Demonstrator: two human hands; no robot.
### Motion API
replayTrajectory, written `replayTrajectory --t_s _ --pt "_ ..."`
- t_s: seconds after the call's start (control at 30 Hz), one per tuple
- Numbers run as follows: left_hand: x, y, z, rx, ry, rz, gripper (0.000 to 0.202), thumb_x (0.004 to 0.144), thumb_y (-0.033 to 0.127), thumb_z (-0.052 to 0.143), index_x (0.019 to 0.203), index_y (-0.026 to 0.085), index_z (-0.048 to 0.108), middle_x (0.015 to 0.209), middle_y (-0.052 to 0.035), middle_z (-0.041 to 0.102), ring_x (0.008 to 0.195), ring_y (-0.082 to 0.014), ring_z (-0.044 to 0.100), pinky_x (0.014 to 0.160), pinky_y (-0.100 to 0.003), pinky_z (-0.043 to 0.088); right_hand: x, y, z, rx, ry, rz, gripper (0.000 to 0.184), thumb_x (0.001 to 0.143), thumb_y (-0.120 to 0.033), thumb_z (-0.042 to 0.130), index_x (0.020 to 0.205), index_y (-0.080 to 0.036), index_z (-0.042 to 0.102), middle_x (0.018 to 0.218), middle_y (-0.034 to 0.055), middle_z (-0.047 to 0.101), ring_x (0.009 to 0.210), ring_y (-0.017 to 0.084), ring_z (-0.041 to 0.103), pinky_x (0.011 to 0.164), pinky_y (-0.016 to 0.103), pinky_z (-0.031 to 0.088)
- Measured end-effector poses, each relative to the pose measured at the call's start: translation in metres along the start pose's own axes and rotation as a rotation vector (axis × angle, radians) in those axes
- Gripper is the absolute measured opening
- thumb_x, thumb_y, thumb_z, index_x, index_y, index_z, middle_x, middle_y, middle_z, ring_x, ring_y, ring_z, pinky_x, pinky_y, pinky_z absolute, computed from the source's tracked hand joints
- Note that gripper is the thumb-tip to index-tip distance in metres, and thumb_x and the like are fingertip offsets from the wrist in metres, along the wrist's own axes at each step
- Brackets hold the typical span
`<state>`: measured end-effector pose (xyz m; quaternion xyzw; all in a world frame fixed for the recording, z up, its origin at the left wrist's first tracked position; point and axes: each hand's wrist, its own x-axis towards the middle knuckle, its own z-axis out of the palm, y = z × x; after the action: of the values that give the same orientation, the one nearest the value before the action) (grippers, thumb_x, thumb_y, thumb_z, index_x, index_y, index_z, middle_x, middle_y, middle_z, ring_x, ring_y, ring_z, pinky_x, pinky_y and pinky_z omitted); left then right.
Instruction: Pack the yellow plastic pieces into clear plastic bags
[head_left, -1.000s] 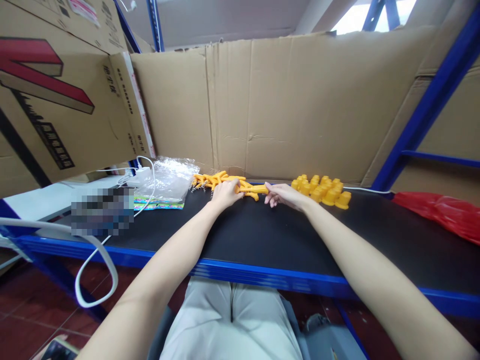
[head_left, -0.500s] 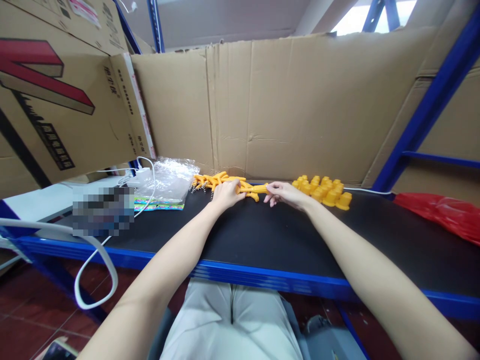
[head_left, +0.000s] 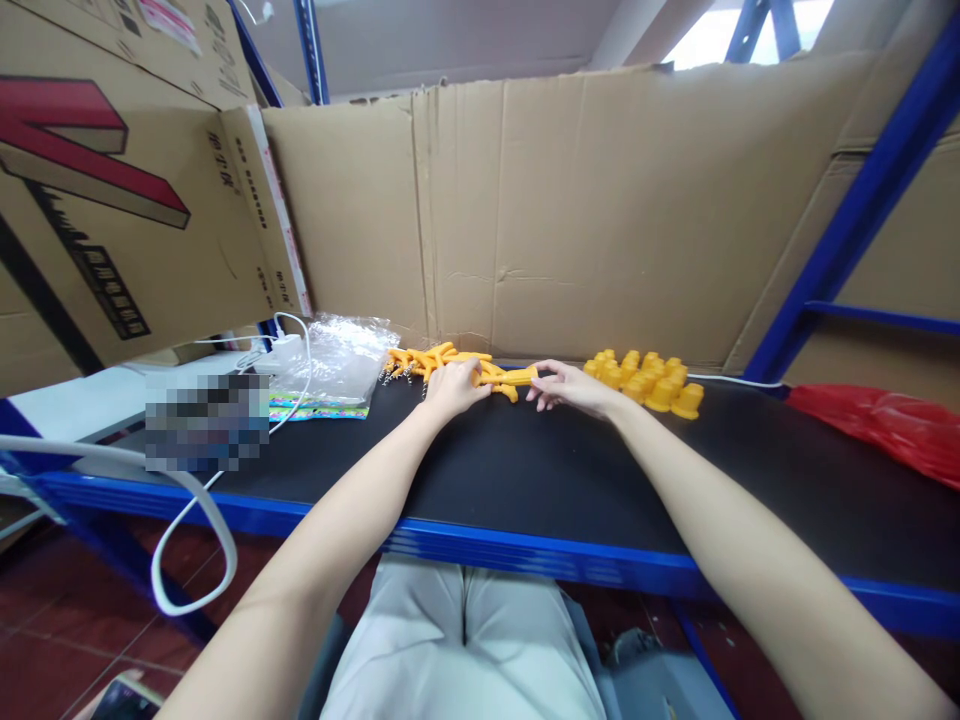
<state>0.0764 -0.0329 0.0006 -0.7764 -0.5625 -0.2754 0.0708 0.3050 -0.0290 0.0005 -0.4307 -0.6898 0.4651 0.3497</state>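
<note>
My left hand (head_left: 454,388) is closed around a long yellow-orange plastic piece (head_left: 517,378) that sticks out to the right. My right hand (head_left: 566,385) pinches the far end of that same piece, with its other fingers loosely curled. Beside my left hand lies a heap of orange branch-shaped plastic parts (head_left: 424,358), some with small metal coils at their ends. Another orange stub (head_left: 508,393) shows just below the held piece; whether it is joined to it I cannot tell. Right of my right hand stand several yellow cup-shaped plastic pieces (head_left: 651,382).
Clear plastic bags (head_left: 334,365) lie on the black shelf top (head_left: 517,470) at the left, near a white cable (head_left: 225,540) looping over the edge. A red plastic bag (head_left: 885,430) lies at the right. Cardboard (head_left: 600,220) walls the back; blue posts (head_left: 847,210) frame the shelf.
Both hands stay in nearly the same place on the yellow-orange piece. The fingers of my right hand have shifted slightly at its end.
</note>
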Motion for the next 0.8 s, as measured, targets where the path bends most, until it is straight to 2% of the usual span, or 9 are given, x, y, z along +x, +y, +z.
replayTrajectory --t_s 0.4,0.67,0.73,0.8 --pt "0.000 -0.001 0.000 -0.012 0.008 0.016 0.034 0.075 0.045 0.059 0.100 0.022 0.060 0.095 -0.0058 0.068 0.086 -0.0235 0.061 0.074 -0.032 0.043 0.001 0.000 0.004 0.048 0.020 -0.007 0.031 0.082 -0.036 0.060 0.100 -0.015 0.047 0.072 0.0050 0.066 0.055 0.010 0.060 0.053 0.022 0.045" --pt "0.000 -0.003 -0.001 -0.016 0.035 0.026 0.031 0.077 0.044 0.058 0.099 0.022 0.059 0.095 -0.0063 0.066 0.089 -0.0246 0.062 0.074 -0.032 0.044 0.001 -0.006 0.012 0.217 0.076 0.036 0.017 0.084 -0.031 0.057 0.088 -0.014 0.053 0.074 0.0065 0.066 0.055 0.009 0.059 0.052 0.021 0.046" --pt "0.000 -0.002 -0.001 -0.049 0.044 0.041 0.035 0.077 0.045 0.058 0.105 0.023 0.057 0.101 -0.0064 0.065 0.093 -0.0244 0.060 0.076 -0.033 0.044 -0.001 -0.011 0.014 0.270 0.112 0.038 0.015 0.084 -0.029 0.057 0.087 -0.015 0.053 0.075 0.0065 0.066 0.054 0.009 0.058 0.052 0.021 0.046" --pt "-0.001 -0.001 -0.001 -0.100 0.043 0.073 0.051 0.075 0.047 0.061 0.119 0.025 0.049 0.109 -0.0068 0.061 0.098 -0.0240 0.058 0.079 -0.033 0.045 -0.001 -0.015 0.014 0.322 0.162 0.004 0.015 0.082 -0.028 0.059 0.087 -0.016 0.052 0.076 0.0060 0.066 0.054 0.008 0.058 0.054 0.022 0.047"
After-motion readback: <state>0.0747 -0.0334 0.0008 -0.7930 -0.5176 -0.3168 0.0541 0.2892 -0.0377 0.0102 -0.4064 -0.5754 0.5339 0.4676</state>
